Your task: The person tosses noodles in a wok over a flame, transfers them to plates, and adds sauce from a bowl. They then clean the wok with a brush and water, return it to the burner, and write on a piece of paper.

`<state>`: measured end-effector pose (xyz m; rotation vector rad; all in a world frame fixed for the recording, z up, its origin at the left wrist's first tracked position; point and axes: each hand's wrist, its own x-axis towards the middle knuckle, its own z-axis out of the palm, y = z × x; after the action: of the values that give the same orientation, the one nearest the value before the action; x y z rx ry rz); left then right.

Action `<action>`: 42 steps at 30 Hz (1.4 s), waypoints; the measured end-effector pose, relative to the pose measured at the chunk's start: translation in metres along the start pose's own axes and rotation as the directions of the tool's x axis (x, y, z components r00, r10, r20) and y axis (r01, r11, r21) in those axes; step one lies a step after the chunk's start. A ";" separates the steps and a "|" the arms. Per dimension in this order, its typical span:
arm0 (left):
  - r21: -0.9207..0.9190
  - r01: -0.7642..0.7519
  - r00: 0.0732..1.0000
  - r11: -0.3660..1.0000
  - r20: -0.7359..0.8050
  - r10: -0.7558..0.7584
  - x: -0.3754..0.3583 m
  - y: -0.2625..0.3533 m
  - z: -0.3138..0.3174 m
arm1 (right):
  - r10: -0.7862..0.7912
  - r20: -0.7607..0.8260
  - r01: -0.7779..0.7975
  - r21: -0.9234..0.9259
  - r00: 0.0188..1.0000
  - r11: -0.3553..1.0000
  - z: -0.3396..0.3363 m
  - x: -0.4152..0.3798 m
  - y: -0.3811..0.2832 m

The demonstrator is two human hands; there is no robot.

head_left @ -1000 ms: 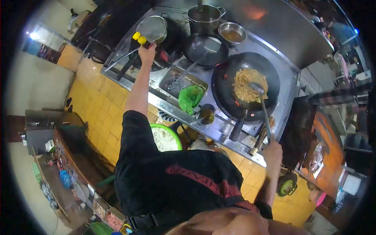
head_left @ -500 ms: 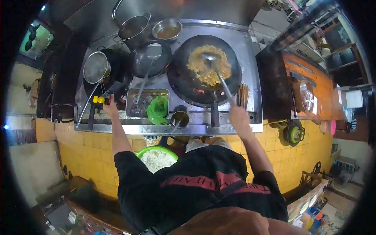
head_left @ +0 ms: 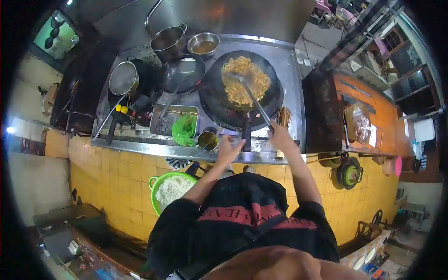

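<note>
My right hand (head_left: 281, 136) is closed around the handle of a long metal ladle (head_left: 254, 100). Its head lies among the light brown strips of food (head_left: 247, 84) in the large black wok (head_left: 210, 100); the head is partly blurred. Close to the wok's dark handle (head_left: 246, 135), my left hand (head_left: 229, 149) has its thumb and fingers apart, with the fingertips at or just beside that handle. Left of this hand stands a metal cup (head_left: 207, 141) of yellowish liquid. Beyond the cup, a green plastic bag (head_left: 184, 129) sits on the edge of a metal tray (head_left: 157, 109).
A smaller wok (head_left: 175, 79) holds a spatula (head_left: 187, 66). At left, a strainer (head_left: 123, 78) lies near yellow-capped bottles (head_left: 123, 109). A pot (head_left: 168, 39) and steel bowl (head_left: 203, 44) stand behind. A bamboo brush (head_left: 284, 115) lies at right. A green basin (head_left: 156, 186) of rice sits below.
My left hand has moved right, from the yellow-capped bottles to the wok handle. The ladle head has shifted left and away within the food. The view has shifted slightly.
</note>
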<state>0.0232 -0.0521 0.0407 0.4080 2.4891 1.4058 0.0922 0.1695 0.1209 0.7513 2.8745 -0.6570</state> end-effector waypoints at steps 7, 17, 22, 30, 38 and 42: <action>-0.712 0.684 0.730 0.158 0.664 -0.162 0.009 0.023 0.093 | -0.140 0.145 0.151 -0.068 0.979 0.986 -0.136 -0.081 0.009; -0.584 0.734 0.679 0.346 0.646 -0.349 -0.038 0.089 0.023 | -0.242 0.120 0.237 0.058 0.963 0.970 -0.123 -0.103 0.052; -0.485 0.845 0.524 0.224 0.833 -0.176 -0.116 0.125 0.024 | -0.194 0.138 0.199 -0.029 0.971 0.979 -0.113 -0.112 0.045; -0.589 0.267 0.787 0.762 0.590 0.180 -0.078 0.065 0.021 | -0.021 0.050 0.032 -0.245 0.999 0.969 -0.087 -0.108 0.040; -0.659 0.602 0.772 0.451 0.625 -0.118 -0.035 0.024 0.049 | -0.058 -0.237 0.075 0.063 0.970 0.995 -0.100 -0.145 0.039; -0.600 0.558 0.772 0.574 0.629 -0.092 0.017 -0.012 0.075 | 0.091 -0.198 -0.087 0.028 0.976 0.996 -0.033 -0.086 0.014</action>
<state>0.0320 0.0077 -0.0083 0.0821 1.2350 1.7015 0.1748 0.1567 0.1624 0.9960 2.9931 -0.6334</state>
